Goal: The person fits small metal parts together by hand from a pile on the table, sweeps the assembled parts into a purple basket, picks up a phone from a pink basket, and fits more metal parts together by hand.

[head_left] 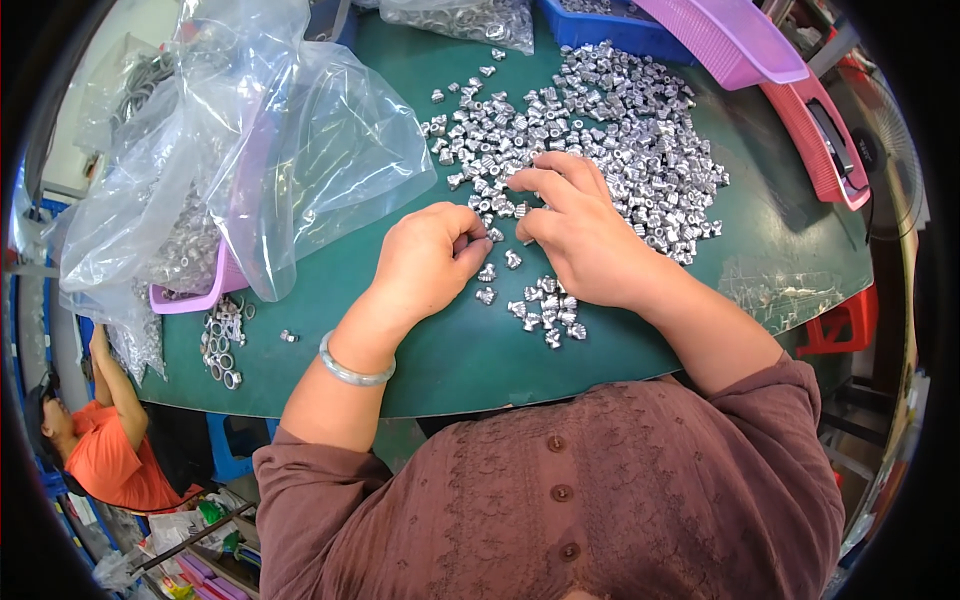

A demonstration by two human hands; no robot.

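A large spread of small silvery metal fittings covers the far middle of the green table. My right hand is at its near edge, fingers spread and bent over the pieces, with a fitting near the fingertips. My left hand, a pale bangle on its wrist, is closed beside it with the fingers curled in. What those fingers hold, if anything, is hidden. A small separate group of fittings lies just below my right hand. A few loose ones lie between the hands.
At left, clear plastic bags of metal parts bulge over a pink basket. Small rings lie near the table's left edge. A blue tray and pink baskets stand at the back. Another person in orange sits at far left.
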